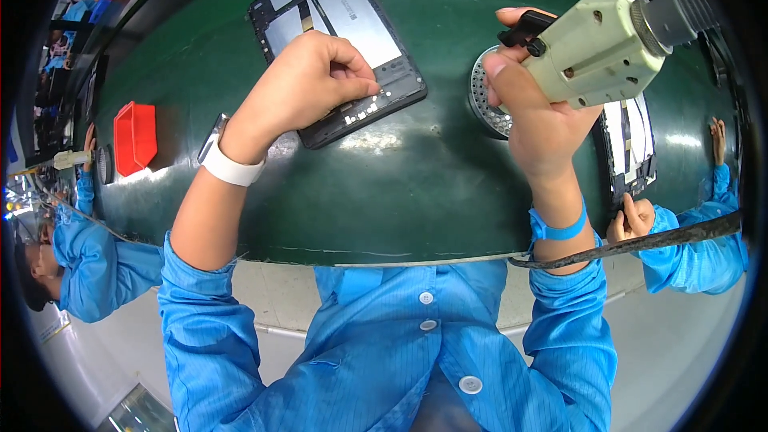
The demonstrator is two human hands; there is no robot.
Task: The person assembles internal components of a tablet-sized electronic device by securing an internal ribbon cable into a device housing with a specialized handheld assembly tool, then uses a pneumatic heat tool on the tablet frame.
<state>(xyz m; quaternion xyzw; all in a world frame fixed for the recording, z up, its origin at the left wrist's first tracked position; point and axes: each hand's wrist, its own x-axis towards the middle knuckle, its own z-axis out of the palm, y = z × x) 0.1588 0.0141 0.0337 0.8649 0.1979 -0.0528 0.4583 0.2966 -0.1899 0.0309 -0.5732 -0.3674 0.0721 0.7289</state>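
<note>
An opened tablet (pixel 360 20) lies tilted on the green table (pixel 384 200), its silver and black insides facing up. Over its near end is my left hand (pixel 308 80), thumb and finger pinched together at the black edge strip; anything between the fingertips is too small to make out. Several small white pieces (pixel 360 115) lie on that strip just beneath. My right hand (pixel 540 116) is wrapped round a pale green electric screwdriver (pixel 596 48) with a black lever, raised above the table. Partly behind this hand stands a round metal dish (pixel 482 100) full of holes.
A red plastic bin (pixel 134 138) sits at the left. On the right, a co-worker's hand (pixel 632 218) touches another opened tablet (pixel 630 144). A dark cord (pixel 640 244) crosses near my right wrist, which wears a blue band (pixel 560 228). Another person (pixel 92 268) works at the left.
</note>
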